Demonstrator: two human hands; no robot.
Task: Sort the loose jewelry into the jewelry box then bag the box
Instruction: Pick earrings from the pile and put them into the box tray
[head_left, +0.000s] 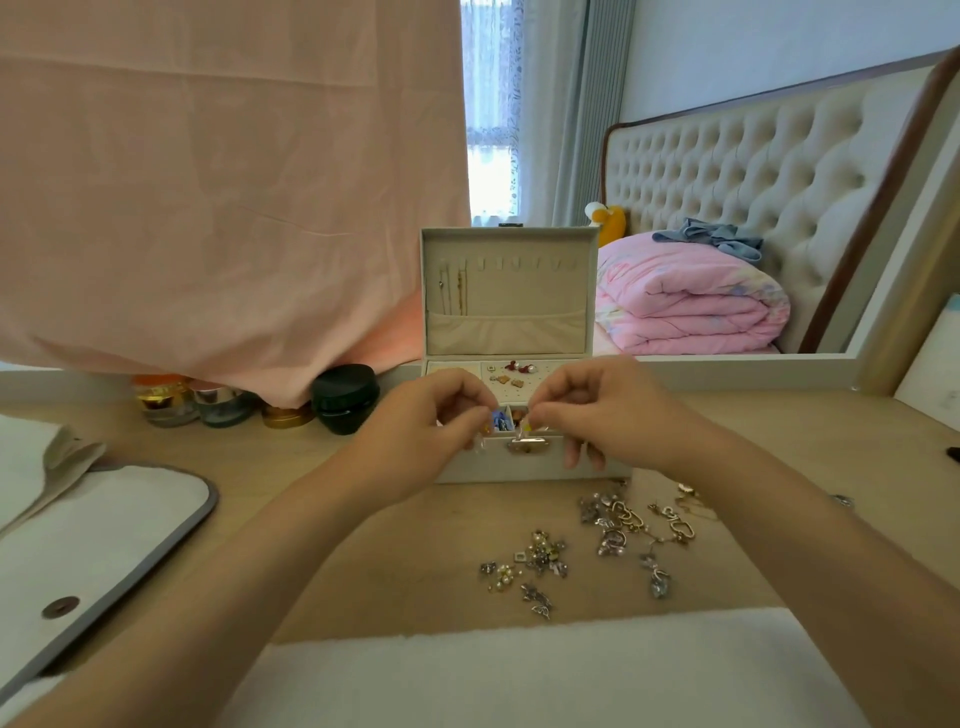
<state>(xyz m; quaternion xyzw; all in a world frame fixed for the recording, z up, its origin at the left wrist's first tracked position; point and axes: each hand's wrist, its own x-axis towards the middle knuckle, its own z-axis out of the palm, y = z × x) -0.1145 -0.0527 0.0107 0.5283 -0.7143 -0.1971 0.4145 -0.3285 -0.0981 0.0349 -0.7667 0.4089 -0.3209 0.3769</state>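
Note:
A cream jewelry box (524, 465) stands open at the middle of the wooden table, its lid upright with thin chains hanging inside. Small earrings lie on its inner tray (511, 374). My left hand (423, 421) and my right hand (602, 410) hover over the box's front edge, each pinching a small earring piece with yellow bits between thumb and fingertips. Loose jewelry (540, 564) lies in a pile on the table in front of the box, with a second tangle of heart charms (639, 525) to its right.
A white fabric bag with grey trim and a button (104, 540) lies at the left. Jars and a black-lidded pot (345, 397) stand by the back edge under a pink cloth. A white pad (519, 670) covers the near edge. A mirror reflects a bed.

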